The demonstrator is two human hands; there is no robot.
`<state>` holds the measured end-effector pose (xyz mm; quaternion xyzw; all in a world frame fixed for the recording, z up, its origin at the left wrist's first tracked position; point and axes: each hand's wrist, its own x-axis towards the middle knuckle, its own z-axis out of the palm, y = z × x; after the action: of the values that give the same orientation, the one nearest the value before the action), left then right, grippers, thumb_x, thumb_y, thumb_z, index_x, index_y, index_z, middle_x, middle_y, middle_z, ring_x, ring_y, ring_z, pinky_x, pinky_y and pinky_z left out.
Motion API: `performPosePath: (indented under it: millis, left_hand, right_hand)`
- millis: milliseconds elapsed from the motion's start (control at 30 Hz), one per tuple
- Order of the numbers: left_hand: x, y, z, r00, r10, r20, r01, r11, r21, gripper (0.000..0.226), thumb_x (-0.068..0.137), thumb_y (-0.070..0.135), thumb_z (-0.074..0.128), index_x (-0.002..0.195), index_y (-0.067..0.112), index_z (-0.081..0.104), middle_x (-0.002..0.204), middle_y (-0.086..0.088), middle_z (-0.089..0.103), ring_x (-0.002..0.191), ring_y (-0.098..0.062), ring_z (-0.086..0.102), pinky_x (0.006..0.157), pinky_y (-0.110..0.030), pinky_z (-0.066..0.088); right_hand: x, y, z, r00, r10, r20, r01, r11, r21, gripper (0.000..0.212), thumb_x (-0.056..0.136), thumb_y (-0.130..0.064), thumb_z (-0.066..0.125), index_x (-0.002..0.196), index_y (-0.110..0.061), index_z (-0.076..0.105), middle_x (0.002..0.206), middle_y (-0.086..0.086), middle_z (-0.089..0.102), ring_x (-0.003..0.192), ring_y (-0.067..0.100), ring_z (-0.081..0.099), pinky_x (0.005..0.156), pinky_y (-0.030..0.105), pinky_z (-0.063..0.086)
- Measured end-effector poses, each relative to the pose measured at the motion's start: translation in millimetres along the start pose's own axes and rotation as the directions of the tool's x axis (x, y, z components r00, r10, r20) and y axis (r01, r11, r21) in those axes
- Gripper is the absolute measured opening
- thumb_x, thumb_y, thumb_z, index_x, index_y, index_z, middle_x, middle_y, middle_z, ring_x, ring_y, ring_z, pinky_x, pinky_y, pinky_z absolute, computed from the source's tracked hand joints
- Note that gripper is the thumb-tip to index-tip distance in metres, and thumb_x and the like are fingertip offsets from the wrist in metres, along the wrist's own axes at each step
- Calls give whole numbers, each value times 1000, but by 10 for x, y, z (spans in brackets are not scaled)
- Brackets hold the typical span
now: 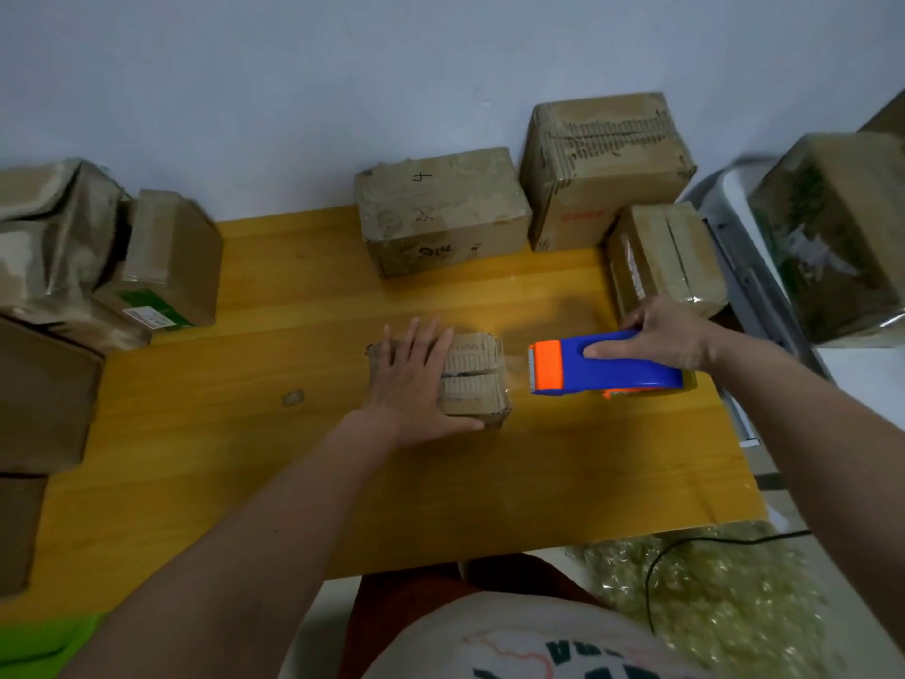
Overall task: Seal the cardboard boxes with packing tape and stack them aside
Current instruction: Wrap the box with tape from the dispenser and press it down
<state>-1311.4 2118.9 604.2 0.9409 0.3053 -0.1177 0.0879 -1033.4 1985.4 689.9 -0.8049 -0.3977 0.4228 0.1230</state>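
A small worn cardboard box (477, 379) lies in the middle of the yellow table (294, 458). My left hand (414, 384) rests flat on its left part, fingers straight and spread, thumb along the near edge. My right hand (666, 335) grips a blue tape dispenser (612, 365) with an orange cutter head (547, 365). The dispenser sits just right of the box, its toothed blade pointing at it with a small gap between them.
Three taped boxes stand at the table's back right: a low one (440, 208), a taller one (607, 164) and a small one (666, 257). Crumpled boxes (98, 252) pile up at the left. A plastic-wrapped box (842, 227) sits on a white chair at right. Bubble wrap (710, 595) and a black cable lie on the floor.
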Motion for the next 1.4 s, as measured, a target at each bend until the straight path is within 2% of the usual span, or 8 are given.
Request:
performPosePath:
  millis: [167,267,433,600,733,967,1167,1400]
  left_hand:
    - [29,231,8,998,-56,-11,55,998,-33,139,59,97,38,152,8,-13,161,-6,-18,147,-25,-22,117,-55,-10]
    - [69,344,12,999,-37,-35,34,996,-81,136,58,96,41,153,15,-15,161,-5,-17,147,-25,-21,118,-54,-9]
    - [195,434,-30,994,87,-59,-92,992,-91,106,70,90,39,153,37,-1,163,-3,-5,149,-25,-11,114,-61,-14]
    - [242,473,17,990,25,-142,-44,990,-136,94,80,72,38,154,19,14,151,-4,29,143,-23,18,115,-58,-13]
    - [248,468,15,991,20,-130,-38,989,-143,91,76,65,24,152,16,16,151,-4,30,143,-23,18,116,-55,-14]
    - [342,572,29,975,-137,-175,93,967,-239,47,95,46,39,136,23,38,144,-1,38,141,-19,22,118,-49,-12]
    - [355,575,2,981,-158,-111,136,973,-185,59,99,45,31,152,21,18,157,-2,21,148,-20,7,117,-48,-17]
    - [333,609,-28,981,-183,-64,172,973,-153,65,100,45,27,155,21,1,161,-3,14,149,-20,1,118,-49,-14]
  right_hand:
    - [73,5,79,1000,19,-4,-19,998,-66,52,64,-60,72,81,-12,63,77,7,69,73,19,67,69,33,54]
    - [89,-15,96,1000,23,8,-22,997,-71,65,52,-69,66,81,-12,65,75,6,70,72,19,68,68,33,54]
    - [153,-19,154,1000,20,-10,-20,997,-69,49,68,-60,71,81,-13,63,76,7,69,72,18,67,66,30,52]
    - [195,-22,234,1000,-9,-3,8,997,-83,44,73,-57,69,73,-13,64,67,4,65,64,15,63,57,23,42]
    - [209,27,228,1000,-10,7,11,997,-81,43,73,-56,69,73,-14,64,68,4,65,66,16,64,59,23,43]
    - [197,79,250,999,0,35,1,1000,-24,43,74,-53,71,75,-11,65,70,7,66,66,18,65,59,25,46]
    - [58,188,130,1000,-18,19,15,991,130,31,77,-35,75,58,-16,59,45,-8,60,43,0,57,52,20,39]
    - [2,187,93,998,18,53,-23,995,94,33,74,-44,74,71,-12,66,57,-2,67,58,12,65,58,25,48]
